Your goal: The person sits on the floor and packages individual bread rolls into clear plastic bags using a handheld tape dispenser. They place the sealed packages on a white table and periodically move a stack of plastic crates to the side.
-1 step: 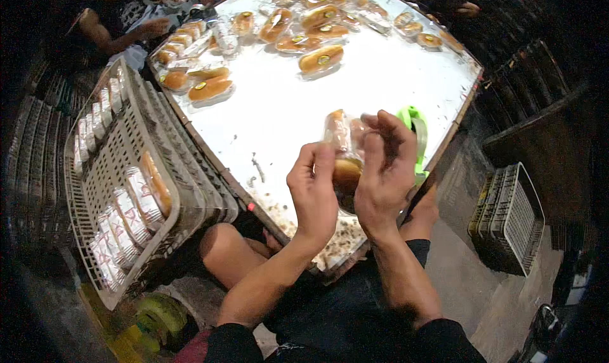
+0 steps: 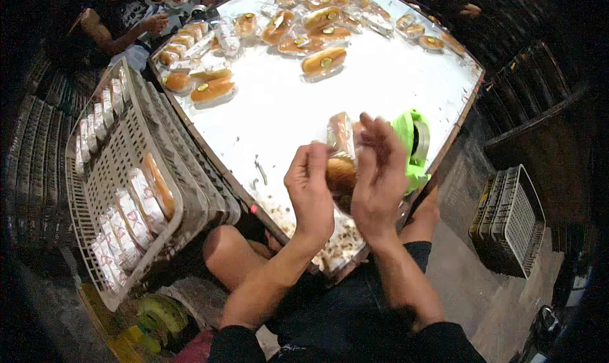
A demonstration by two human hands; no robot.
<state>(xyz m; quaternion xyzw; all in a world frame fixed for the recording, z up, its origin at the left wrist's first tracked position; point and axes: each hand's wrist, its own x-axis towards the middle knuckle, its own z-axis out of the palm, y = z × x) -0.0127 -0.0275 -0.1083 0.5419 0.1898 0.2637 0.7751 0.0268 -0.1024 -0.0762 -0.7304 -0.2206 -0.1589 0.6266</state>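
Note:
Above the table's near corner, a bread roll in a clear wrapper stands between my hands, the wrapper's gathered end rising at the top. My left hand has its fingers curled in against the roll's left side. My right hand closes round its right side, fingers bent over the wrapper's upper part and slightly smeared by motion. The hands hide the roll's lower part. Just beyond the right hand, a bright green tape dispenser with a roll of tape stands on the white tabletop.
Several wrapped rolls lie along the far side of the table. At the left, a stacked plastic crate holds white-wrapped rolls. More crates stand on the floor to the right. Another person's hand is at the far left.
My right hand has shifted slightly left, closer to my left hand, showing more of the tape dispenser. The wrapped roll's top has tilted a little.

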